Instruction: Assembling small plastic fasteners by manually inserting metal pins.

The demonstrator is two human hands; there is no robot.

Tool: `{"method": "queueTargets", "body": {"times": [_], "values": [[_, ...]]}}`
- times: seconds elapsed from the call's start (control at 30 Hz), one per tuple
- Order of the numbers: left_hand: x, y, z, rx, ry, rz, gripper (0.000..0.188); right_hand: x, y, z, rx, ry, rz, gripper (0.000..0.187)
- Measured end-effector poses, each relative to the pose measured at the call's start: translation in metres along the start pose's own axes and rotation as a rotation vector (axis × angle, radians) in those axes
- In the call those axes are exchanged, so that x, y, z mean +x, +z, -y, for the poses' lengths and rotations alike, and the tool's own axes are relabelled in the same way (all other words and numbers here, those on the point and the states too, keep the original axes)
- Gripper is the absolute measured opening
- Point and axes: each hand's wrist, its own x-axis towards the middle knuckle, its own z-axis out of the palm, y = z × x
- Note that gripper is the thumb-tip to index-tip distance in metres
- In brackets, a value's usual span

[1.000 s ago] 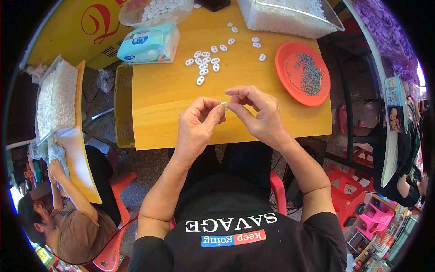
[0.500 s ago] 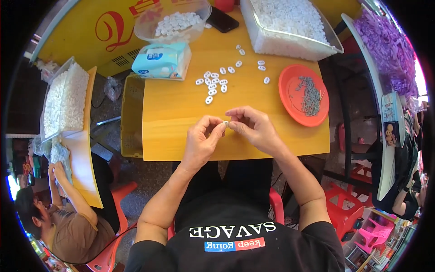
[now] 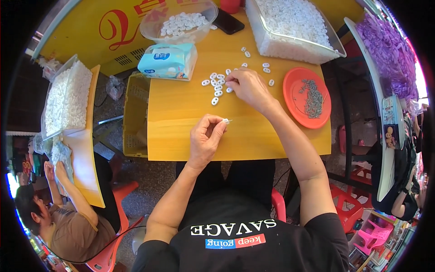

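My left hand (image 3: 207, 136) is closed near the table's front edge. Between its thumb and forefinger is a small white plastic piece (image 3: 225, 121) with a thin metal pin sticking out to the right. Farther up the table, my right hand (image 3: 249, 88) reaches down at the right side of a loose cluster of white oval two-hole pieces (image 3: 218, 88). Its fingers are bent together against the cluster; what lies between the fingertips is hidden. On the right, an orange-red plate (image 3: 297, 113) holds a heap of small grey metal pins (image 3: 312, 102).
A tissue pack (image 3: 167, 61), a clear bowl (image 3: 149, 27) of white pieces and a black phone (image 3: 229, 21) are at the back. A large clear bin (image 3: 290, 47) full of white pieces stands back right. Another person (image 3: 74, 213) works at a side table on the left.
My right hand has left my left hand and moved up to the oval pieces. My left hand stays in place, still pinching the small white piece. The view has shifted slightly.
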Motion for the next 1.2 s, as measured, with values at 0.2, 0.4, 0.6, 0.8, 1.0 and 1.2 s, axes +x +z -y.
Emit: {"method": "queueTargets", "body": {"times": [0.2,0.4,0.6,0.8,1.0,1.2], "values": [[-0.001,-0.001,-0.001,-0.018,-0.008,0.002,0.006,0.0,-0.004,0.008,0.009,0.144,0.098,0.016],[-0.001,0.002,-0.008,-0.089,-0.046,-0.071,0.007,-0.023,-0.017,0.005,0.709,0.458,-0.012,0.021],[0.005,0.008,-0.016,-0.242,-0.075,-0.22,0.012,-0.07,-0.024,0.02,1.449,0.622,0.057,0.024],[0.008,0.016,-0.028,-0.23,-0.088,-0.158,0.011,-0.09,-0.025,0.036,1.67,0.613,0.122,0.028],[0.007,0.024,-0.042,-0.218,-0.082,-0.119,0.012,-0.094,-0.029,0.047,1.668,0.508,0.097,0.029],[0.006,0.03,-0.046,-0.181,-0.081,-0.101,0.01,-0.097,-0.033,0.053,1.527,0.462,0.003,0.026]]}}
